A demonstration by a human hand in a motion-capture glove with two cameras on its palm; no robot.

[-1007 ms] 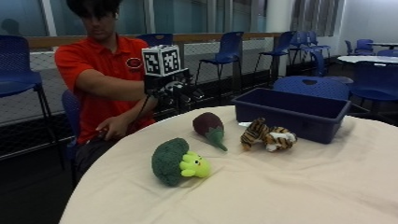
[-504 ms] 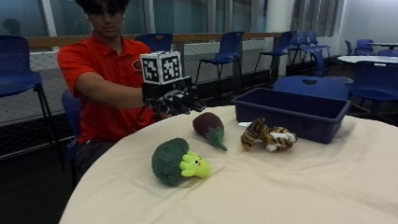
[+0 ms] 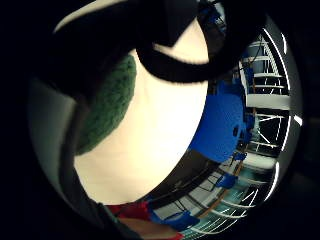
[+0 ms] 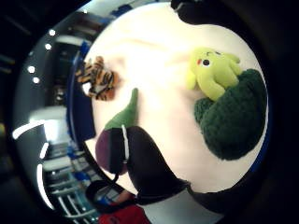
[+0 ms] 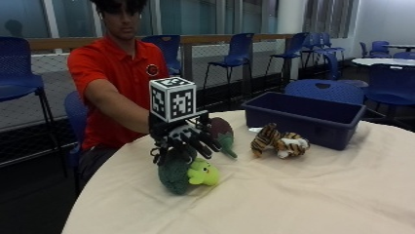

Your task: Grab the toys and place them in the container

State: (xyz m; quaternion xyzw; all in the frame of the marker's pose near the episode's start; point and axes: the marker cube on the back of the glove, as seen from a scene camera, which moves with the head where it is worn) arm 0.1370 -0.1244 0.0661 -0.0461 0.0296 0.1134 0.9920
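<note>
Broccoli toy (image 5: 176,171) with its yellow-green face lies on the white tablecloth (image 5: 311,195) near the table's front edge, and the gloved right hand (image 5: 185,139) has come forward from the person's chest to hover right over it, fingers spread and holding nothing, so the first pickup looks about to start. Just behind sits the eggplant toy (image 5: 222,134), then the tiger toy (image 5: 279,141) beside the blue container (image 5: 305,117), which stands open; nothing blocks the reach.
</note>
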